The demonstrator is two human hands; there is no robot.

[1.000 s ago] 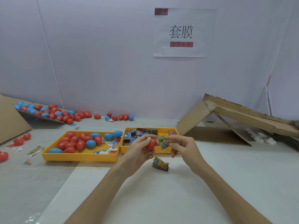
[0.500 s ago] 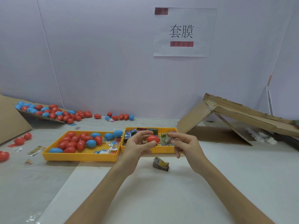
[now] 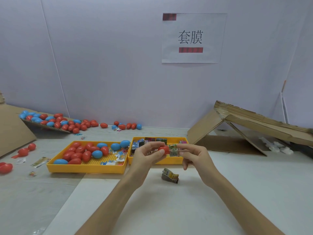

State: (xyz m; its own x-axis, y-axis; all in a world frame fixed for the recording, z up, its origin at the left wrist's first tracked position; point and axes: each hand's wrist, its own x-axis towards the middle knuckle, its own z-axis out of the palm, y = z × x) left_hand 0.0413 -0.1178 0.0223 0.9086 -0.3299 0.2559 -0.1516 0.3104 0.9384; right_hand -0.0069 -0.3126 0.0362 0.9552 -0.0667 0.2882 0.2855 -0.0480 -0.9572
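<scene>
Now that my right hand [image 3: 196, 158] has brought its pinched film sleeve [image 3: 173, 150] against the red egg [image 3: 164, 149] gripped by my left hand [image 3: 144, 158], I reckon sleeving can begin.

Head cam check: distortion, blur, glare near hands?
Head view: wide-angle bowing toward the edges; soft even light, no glare; faint shadow under the crumpled wrapper; red egg in the left hand and printed sleeve in the right hand look slightly soft.
</scene>
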